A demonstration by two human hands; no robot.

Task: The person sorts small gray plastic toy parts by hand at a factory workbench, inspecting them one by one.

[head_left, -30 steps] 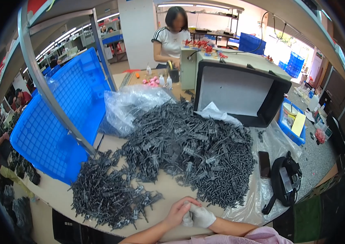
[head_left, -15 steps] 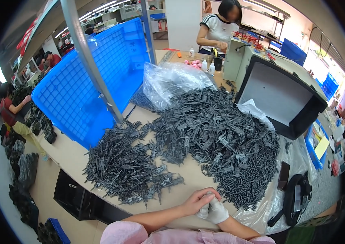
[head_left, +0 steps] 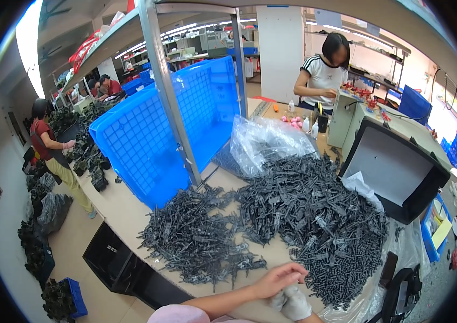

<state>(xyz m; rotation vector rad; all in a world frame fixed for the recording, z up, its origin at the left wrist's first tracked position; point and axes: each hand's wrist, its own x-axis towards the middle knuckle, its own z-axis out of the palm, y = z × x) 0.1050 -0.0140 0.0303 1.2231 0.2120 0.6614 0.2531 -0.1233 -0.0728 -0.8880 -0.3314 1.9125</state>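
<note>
My bare left hand (head_left: 278, 280) is over the near table edge, its fingers loosely stretched toward the right and holding nothing I can see. Just below it is my right hand (head_left: 294, 303) in a whitish glove, fingers curled in; whatever they may hold is hidden. The two hands overlap or touch. Nearest to them is a spread of small dark cylindrical pieces (head_left: 336, 274), at the front of a large heap of dark grey, gun-shaped plastic parts (head_left: 298, 196). A smaller heap of similar parts (head_left: 190, 237) lies to the left.
A big blue crate (head_left: 158, 129) stands tipped on its side behind a metal post (head_left: 169, 91). Clear plastic bag (head_left: 266, 142) lies behind the heap; an open black case (head_left: 395, 161) is at right. A phone (head_left: 388, 269) and black pouch (head_left: 403, 293) lie near right. A co-worker (head_left: 325, 75) stands across.
The view has tilted up and turned left, so the table sits lower and further right. My left hand has loosened from its clasp on the gloved right hand, fingers straighter.
</note>
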